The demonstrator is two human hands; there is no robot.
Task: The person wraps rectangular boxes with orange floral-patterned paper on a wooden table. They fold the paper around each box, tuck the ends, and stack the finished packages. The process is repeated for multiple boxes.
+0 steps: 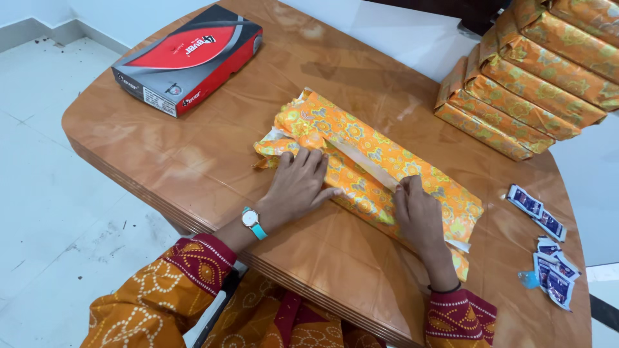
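Note:
A long box half wrapped in orange flowered paper [374, 161] lies at an angle in the middle of the brown table [193, 167]. My left hand [298, 185] lies flat on the paper near the box's left end, fingers spread, a teal-strapped watch on the wrist. My right hand [418, 212] presses the paper's overlapping edge along the box's top, next to a pale strip where the seam [364, 162] runs. The paper at the left end is loose and crumpled open.
A red, grey and black box [188, 59] sits at the table's far left. Several boxes wrapped in the same orange paper [529, 84] are stacked at the far right. Small blue and white sachets [545, 251] lie near the right edge.

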